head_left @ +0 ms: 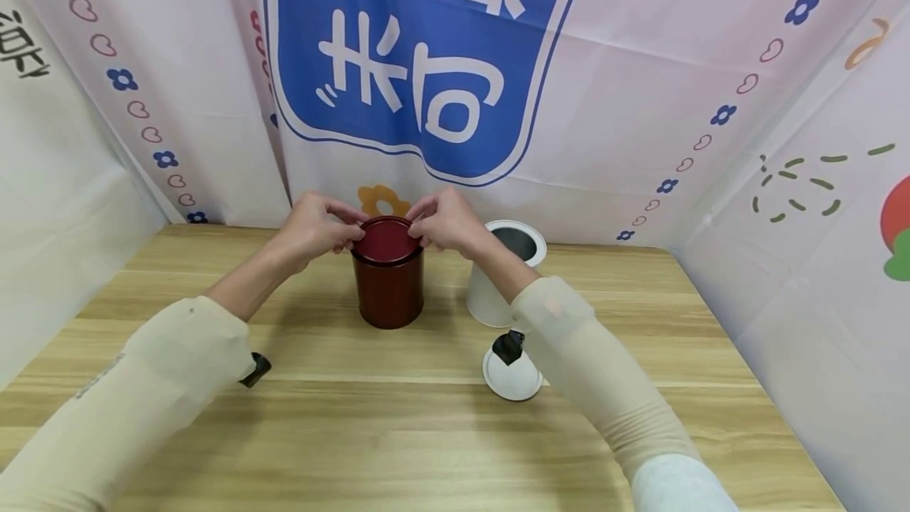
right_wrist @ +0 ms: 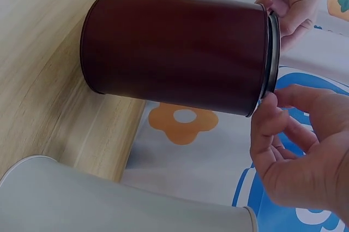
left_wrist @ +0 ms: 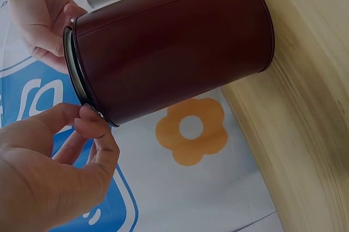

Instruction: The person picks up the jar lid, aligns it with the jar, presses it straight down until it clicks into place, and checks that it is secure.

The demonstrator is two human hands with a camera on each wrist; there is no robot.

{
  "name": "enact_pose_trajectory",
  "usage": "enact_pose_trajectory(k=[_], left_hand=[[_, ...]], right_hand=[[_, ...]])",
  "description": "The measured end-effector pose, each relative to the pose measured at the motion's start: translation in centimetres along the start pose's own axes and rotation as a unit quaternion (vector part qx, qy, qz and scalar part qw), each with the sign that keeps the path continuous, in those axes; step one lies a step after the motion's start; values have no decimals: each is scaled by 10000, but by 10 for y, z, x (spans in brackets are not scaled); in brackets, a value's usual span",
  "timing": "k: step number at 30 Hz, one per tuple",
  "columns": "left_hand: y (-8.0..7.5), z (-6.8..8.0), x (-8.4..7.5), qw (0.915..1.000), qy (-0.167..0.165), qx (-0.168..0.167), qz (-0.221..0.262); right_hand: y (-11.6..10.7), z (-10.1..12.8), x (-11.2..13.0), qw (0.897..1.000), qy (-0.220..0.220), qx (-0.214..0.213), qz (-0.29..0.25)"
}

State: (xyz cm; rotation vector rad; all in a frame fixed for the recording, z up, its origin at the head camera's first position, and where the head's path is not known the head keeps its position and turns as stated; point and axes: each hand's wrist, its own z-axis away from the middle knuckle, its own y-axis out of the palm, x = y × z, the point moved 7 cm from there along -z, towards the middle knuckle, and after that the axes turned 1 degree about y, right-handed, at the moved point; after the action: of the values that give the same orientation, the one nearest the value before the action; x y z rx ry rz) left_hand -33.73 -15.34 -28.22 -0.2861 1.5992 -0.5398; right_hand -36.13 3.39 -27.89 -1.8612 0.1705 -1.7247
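My left hand (head_left: 316, 227) and right hand (head_left: 449, 225) are pinching the red lid (head_left: 387, 242) from opposite sides, presumably keeping it level at the mouth of the dark red can (head_left: 389, 295), which is standing upright on the bench (head_left: 355, 441).

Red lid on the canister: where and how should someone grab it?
The red lid is round and sits on the upright red canister, its dark rim standing above the body, so pinching that rim from left and right seems best, as the left hand and right hand do.
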Motion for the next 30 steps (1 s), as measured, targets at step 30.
enact_pose_trajectory(k=[30], left_hand=[[2,-6,5,9987,-64,-43,-496]], right_hand=[[2,-7,-4,9990,-111,-93,411]])
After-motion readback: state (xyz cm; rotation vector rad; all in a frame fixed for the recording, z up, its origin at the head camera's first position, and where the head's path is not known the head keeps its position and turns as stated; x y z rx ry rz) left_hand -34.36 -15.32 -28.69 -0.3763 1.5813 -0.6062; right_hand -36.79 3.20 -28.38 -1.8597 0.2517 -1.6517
